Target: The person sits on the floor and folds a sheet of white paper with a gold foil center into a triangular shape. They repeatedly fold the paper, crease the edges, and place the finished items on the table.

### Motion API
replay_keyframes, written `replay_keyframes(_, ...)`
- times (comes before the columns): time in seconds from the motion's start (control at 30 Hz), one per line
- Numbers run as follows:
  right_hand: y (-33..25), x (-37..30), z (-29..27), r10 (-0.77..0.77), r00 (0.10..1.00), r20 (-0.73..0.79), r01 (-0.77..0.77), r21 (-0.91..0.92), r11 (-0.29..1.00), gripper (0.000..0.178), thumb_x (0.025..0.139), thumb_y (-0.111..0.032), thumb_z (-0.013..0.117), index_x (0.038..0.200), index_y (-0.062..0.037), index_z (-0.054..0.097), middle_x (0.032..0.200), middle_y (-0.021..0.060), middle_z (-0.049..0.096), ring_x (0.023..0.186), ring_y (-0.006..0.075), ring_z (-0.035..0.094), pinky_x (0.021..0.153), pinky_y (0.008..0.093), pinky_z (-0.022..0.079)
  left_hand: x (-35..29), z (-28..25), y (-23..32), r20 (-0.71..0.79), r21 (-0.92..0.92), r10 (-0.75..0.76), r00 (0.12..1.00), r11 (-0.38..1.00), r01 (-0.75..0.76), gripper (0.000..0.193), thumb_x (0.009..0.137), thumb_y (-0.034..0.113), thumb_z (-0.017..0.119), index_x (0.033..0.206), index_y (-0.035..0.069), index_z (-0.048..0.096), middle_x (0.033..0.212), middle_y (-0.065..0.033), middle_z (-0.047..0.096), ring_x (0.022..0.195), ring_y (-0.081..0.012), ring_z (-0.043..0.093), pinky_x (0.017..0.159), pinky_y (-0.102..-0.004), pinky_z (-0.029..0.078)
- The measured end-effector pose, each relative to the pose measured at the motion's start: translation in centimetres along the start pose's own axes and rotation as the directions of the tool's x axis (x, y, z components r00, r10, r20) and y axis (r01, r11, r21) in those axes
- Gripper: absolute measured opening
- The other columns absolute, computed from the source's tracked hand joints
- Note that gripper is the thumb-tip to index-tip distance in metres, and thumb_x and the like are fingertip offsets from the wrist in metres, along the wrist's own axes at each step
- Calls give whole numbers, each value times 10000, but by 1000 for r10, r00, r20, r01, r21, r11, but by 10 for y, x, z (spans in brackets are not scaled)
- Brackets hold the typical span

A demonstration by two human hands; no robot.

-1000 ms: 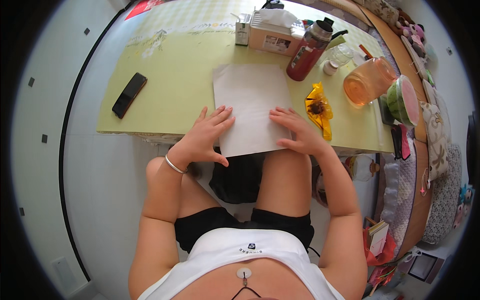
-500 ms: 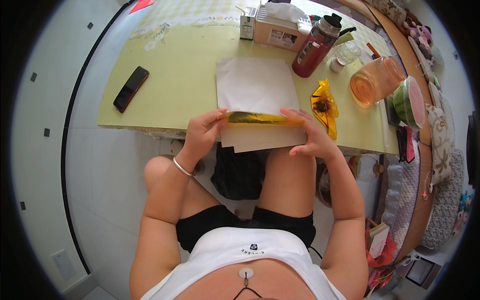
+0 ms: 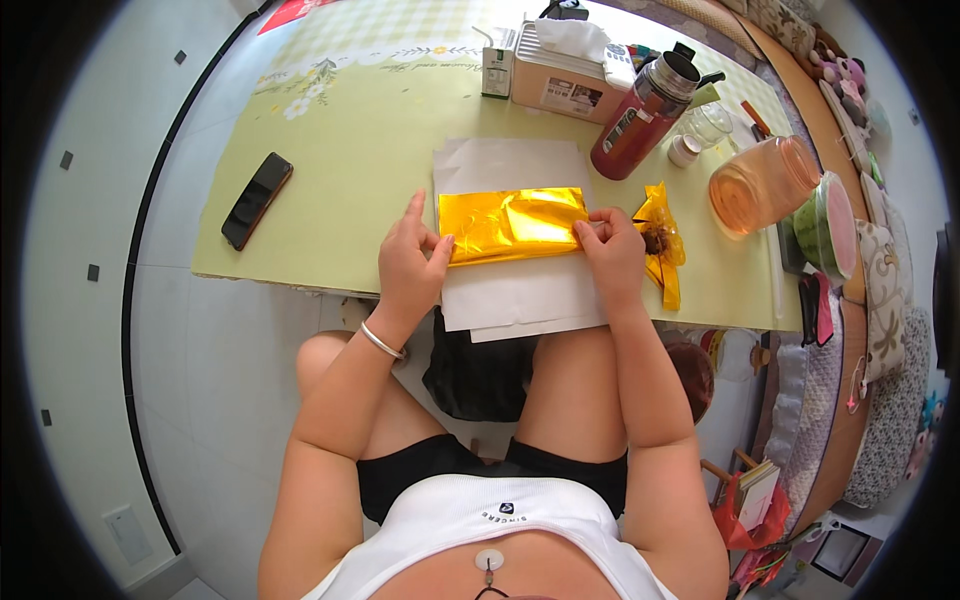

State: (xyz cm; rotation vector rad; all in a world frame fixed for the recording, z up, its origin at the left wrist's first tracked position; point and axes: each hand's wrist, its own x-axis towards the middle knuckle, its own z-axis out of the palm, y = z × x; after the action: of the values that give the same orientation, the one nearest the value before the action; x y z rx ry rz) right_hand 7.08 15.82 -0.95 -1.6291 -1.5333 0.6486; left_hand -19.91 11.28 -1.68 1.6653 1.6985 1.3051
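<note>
A folded strip of shiny gold foil [image 3: 512, 222] lies level over a small stack of white paper sheets [image 3: 520, 290]. My left hand [image 3: 408, 262] has its thumb on the foil's lower left corner, pinching it against the curled fingers, while the index finger points up beside the edge. At the opposite end, my right hand [image 3: 612, 248] grips the right edge between thumb and fingers. Just right of that hand sits a crumpled gold foil piece [image 3: 657, 240] with something dark bunched at its middle.
Left on the table lies a black phone [image 3: 257, 201]. Behind the papers stand a drink carton [image 3: 497, 66], a tissue box [image 3: 565, 80] and a dark red thermos [image 3: 640, 125]. An orange-tinted jar [image 3: 755, 190] and a cut watermelon [image 3: 828, 225] are at the right.
The foil was tilted nearly edge-on and now shows its broad bright face, a little farther from me. Both hands have turned with it. The view has shifted slightly.
</note>
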Motion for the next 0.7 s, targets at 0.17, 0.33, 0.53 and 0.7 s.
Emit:
replay_keyframes(0.17,-7,-1,2,-20,1000,3,20,-132,991,186,893,-215,725,1027,-89,695,770,86,705,694,276,668,667,378,515,5,3,5,8,183,169,986,969,-167,290,817,-6,704,1100,38,747,719,-77,643,720,-236,571,684,-357,491)
replay_keyframes(0.33,-5,-2,9,-200,979,-45,191,-151,970,162,915,-223,697,1043,-137,743,887,87,733,809,303,690,707,399,533,4,6,6,-33,232,254,967,943,-239,175,802,-31,693,948,25,772,719,-82,654,734,-248,586,691,-357,493)
replay_keyframes(0.53,1,0,11,-275,960,-56,256,-229,939,152,926,-226,678,1022,-141,761,930,77,740,857,297,697,727,401,542,4,5,9,-30,275,330,944,910,-309,151,792,-41,688,917,11,757,715,-99,642,722,-280,577,689,-383,488)
replay_keyframes(0.7,0,1,12,-283,957,-58,263,-232,937,144,919,-227,683,1013,-147,759,922,70,738,842,293,695,720,403,540,4,6,8,-40,294,352,935,899,-326,152,786,-43,689,916,4,752,688,-105,622,717,-285,577,691,-392,487)
